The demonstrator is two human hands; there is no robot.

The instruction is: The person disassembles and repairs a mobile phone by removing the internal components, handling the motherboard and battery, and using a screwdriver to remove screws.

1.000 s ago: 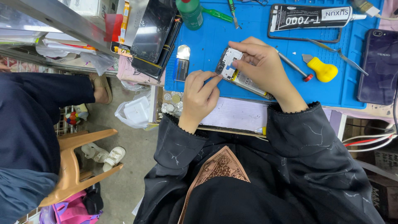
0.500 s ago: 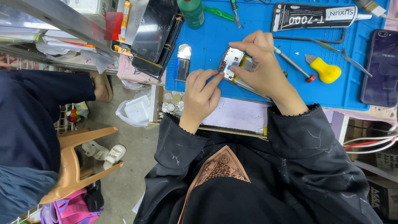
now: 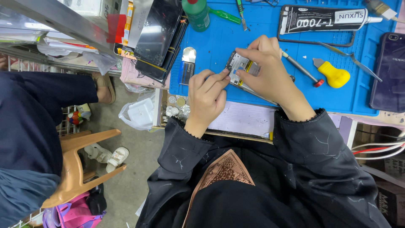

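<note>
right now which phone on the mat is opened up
The opened phone between both hands, its insides exposed. The dark purple phone at the mat's right edge lies closed, untouched.

Two hands: left hand point(image 3: 206, 95), right hand point(image 3: 265, 69). One opened phone point(image 3: 239, 67), one purple phone point(image 3: 388, 71), one blue mat point(image 3: 261, 25), one glue tube point(image 3: 325, 19), one green bottle point(image 3: 197, 13). One yellow pry tool point(image 3: 334, 75), one screwdriver point(image 3: 301, 69), one wooden stool point(image 3: 76, 166).

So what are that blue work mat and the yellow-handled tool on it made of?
The blue work mat looks like soft silicone or rubber: matte, evenly coloured, with moulded trays near its top edge. The yellow-handled tool seems to have a smooth, glossy plastic grip, bulbous in shape, and a short metal tip, though the tip is too small to tell for sure.
</note>
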